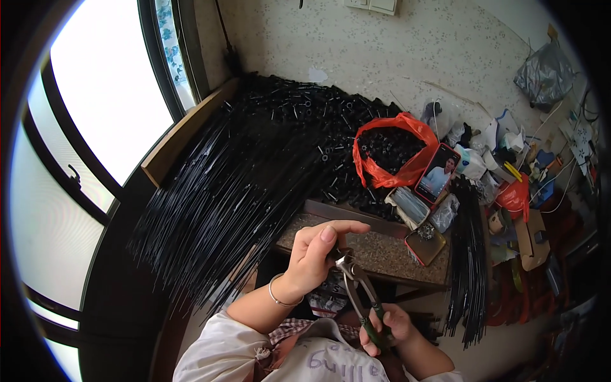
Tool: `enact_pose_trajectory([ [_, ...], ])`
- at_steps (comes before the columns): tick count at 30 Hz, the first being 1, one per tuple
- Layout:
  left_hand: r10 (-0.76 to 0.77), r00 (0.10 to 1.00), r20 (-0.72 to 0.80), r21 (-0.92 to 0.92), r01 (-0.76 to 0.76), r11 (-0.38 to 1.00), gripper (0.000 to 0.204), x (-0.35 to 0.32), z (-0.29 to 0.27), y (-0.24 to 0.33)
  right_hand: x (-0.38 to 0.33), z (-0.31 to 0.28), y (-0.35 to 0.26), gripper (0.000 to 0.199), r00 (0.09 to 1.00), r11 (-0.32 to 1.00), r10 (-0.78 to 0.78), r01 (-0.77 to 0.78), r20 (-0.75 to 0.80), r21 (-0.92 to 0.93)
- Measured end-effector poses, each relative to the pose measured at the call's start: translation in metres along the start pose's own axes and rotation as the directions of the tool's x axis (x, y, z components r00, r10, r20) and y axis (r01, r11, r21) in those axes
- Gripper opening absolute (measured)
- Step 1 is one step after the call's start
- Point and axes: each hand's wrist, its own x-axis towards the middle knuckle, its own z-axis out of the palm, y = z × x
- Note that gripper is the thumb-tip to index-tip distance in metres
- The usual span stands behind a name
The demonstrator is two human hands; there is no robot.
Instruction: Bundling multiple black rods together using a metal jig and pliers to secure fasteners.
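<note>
My right hand (393,328) grips a pair of pliers (358,280) by its dark green handles, low in front of my body. The pliers' metal head points up and left, toward my left hand (310,258). There the thumb and curled fingers are closed at the jaws, while the index finger stretches out to the right. Something small and dark shows between those fingers and the jaws, too hidden to name. A thin bracelet (275,294) circles my left wrist.
Long thin black rods (210,204) fan over the bench's left side. A heap of small black parts (286,99) lies along the wall. More fill a red plastic bag (407,121) beside an upright phone (438,176). The speckled bench edge (356,249) is near; black strips (468,267) hang rightward.
</note>
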Motion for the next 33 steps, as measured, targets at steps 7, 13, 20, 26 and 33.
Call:
enact_pose_trajectory([
  [7,0.081,0.997,0.018,0.359,-0.082,0.93,0.028,0.026,0.017,-0.019,0.012,0.002,-0.055,0.054,0.791,-0.254,-0.612,-0.187,0.008,-0.949],
  [13,0.131,0.985,-0.109,0.282,-0.096,0.955,0.035,0.042,0.053,-0.032,-0.027,0.006,-0.095,0.031,0.923,0.356,-0.222,-0.224,-0.315,-0.907],
  [20,0.102,0.994,-0.026,0.528,-0.073,0.846,0.055,0.032,0.034,-0.03,-0.005,-0.002,-0.07,0.053,0.791,-0.261,-0.612,-0.201,0.001,-0.944],
  [26,0.038,0.993,0.109,0.248,-0.064,0.967,0.06,0.009,-0.005,-0.004,-0.004,0.031,-0.02,0.023,0.854,0.762,-0.03,-0.316,-0.519,-0.565],
  [33,0.104,0.987,0.126,0.323,-0.14,0.936,0.057,-0.001,-0.019,-0.004,0.027,0.004,-0.006,0.045,0.841,-0.214,-0.539,-0.199,-0.055,-0.956],
])
